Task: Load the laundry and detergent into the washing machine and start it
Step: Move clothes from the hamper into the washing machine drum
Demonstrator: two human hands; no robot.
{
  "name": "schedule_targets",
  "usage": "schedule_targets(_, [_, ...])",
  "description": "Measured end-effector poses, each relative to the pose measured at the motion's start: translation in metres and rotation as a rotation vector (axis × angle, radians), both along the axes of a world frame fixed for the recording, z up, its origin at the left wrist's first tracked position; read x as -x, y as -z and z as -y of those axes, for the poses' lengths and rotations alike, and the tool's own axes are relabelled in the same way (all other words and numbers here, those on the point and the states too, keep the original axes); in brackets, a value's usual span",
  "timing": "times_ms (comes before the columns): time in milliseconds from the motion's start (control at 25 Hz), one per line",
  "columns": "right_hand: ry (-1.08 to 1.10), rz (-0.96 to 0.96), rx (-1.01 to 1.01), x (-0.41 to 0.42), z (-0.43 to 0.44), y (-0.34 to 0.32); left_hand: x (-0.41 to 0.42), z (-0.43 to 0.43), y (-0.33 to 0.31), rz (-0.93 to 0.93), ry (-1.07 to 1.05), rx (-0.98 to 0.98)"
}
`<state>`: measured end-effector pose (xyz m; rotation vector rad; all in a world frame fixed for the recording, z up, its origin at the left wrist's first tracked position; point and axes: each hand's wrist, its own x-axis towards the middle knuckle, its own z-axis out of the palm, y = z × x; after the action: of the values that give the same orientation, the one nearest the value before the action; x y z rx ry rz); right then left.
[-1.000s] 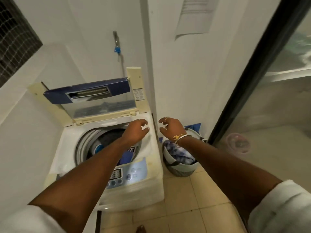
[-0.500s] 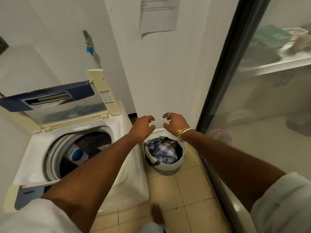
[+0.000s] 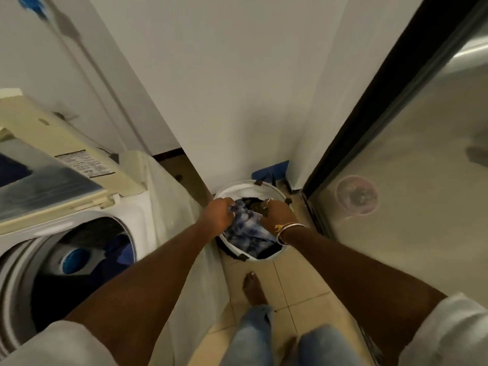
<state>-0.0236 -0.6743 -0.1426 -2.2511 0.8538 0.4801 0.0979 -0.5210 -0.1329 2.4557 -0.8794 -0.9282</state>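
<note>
I'd say about midway: some clothes [image 3: 117, 250] lie in the open washing machine [image 3: 148, 207], while left hand [image 3: 220, 216] and right hand [image 3: 278, 216] each have a grip clamped on a cloth [image 3: 247, 228] in the basket [image 3: 237, 187] at its three o'clock, detergent and start yet to come.

A blue-and-white mottled cloth [image 3: 247, 225] fills a white basket [image 3: 237, 190] on beige floor tiles [image 3: 298, 281], beside a white-and-cream washing machine [image 3: 142, 207] with a blue hub [image 3: 75, 260], near pale blue jeans [image 3: 253, 336].
</note>
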Motion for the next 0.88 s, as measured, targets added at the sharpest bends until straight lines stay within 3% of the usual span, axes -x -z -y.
schedule_targets(280, [0.036, -0.153, -0.106, -0.032, -0.002, 0.163, -0.036, 0.023, 0.141, -0.118, 0.078, -0.192])
schedule_targets(440, [0.052, -0.246, -0.155, -0.031, 0.000, 0.315, -0.050, 0.044, 0.221, -0.170, 0.190, -0.271])
schedule_targets(560, [0.040, -0.273, -0.196, -0.050, 0.011, 0.302, -0.060, 0.060, 0.278, -0.189, 0.247, -0.312])
schedule_targets(680, [0.026, -0.303, -0.185, -0.056, 0.019, 0.334, -0.068, 0.066, 0.330, -0.162, 0.283, -0.320])
schedule_targets(880, [-0.090, -0.337, -0.140, -0.052, 0.007, 0.383, -0.084, 0.055, 0.418, -0.166, 0.445, -0.578])
